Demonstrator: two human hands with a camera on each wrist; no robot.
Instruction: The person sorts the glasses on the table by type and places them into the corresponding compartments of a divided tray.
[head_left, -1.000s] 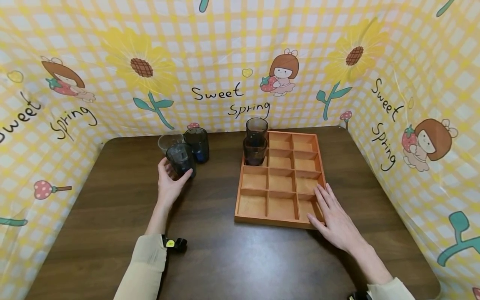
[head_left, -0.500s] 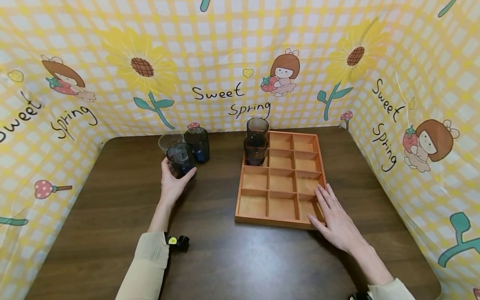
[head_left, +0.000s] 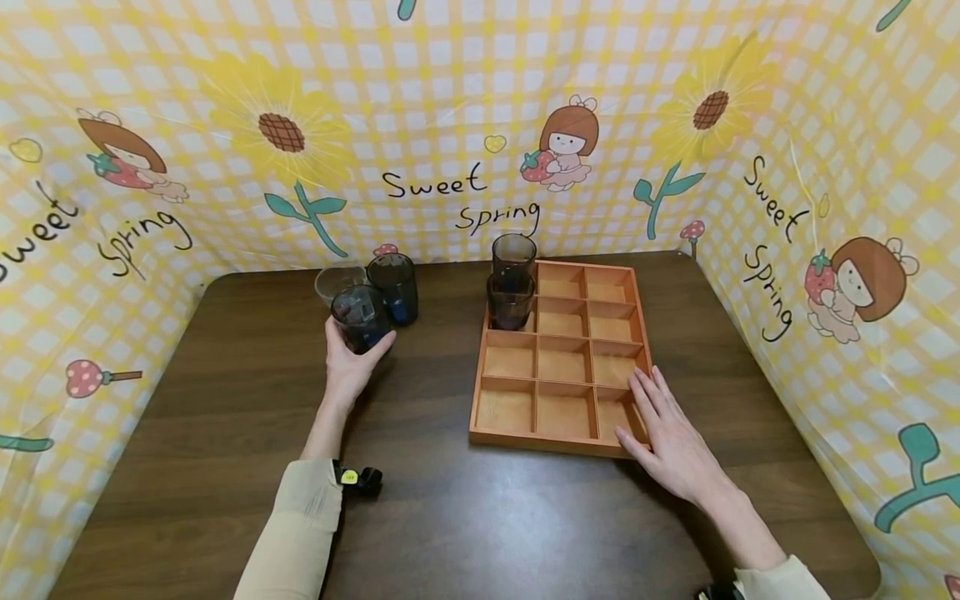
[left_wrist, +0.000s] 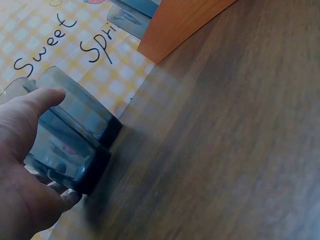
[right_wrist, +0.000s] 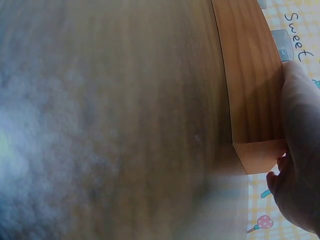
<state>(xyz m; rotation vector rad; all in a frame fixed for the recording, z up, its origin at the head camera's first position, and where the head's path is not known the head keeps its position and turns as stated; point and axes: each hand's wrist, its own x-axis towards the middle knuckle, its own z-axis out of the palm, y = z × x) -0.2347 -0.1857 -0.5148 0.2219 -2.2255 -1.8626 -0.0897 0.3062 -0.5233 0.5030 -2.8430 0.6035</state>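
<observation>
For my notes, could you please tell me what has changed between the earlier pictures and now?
The left hand has shifted slightly to the right, holding the same dark glass, which shows no clear move. Nothing was let go. The right hand, the divided tray and the other glasses stayed as they were.

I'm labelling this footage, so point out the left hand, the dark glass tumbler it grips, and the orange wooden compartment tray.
Left hand (head_left: pixel 348 367): head view, back of the hand.
Dark glass tumbler (left_wrist: pixel 65 152): left wrist view, side wall.
Orange wooden compartment tray (head_left: pixel 547 444): head view, near wall.

Head view forward-down from above, close wrist views, tray (head_left: pixel 566 411) shared
</observation>
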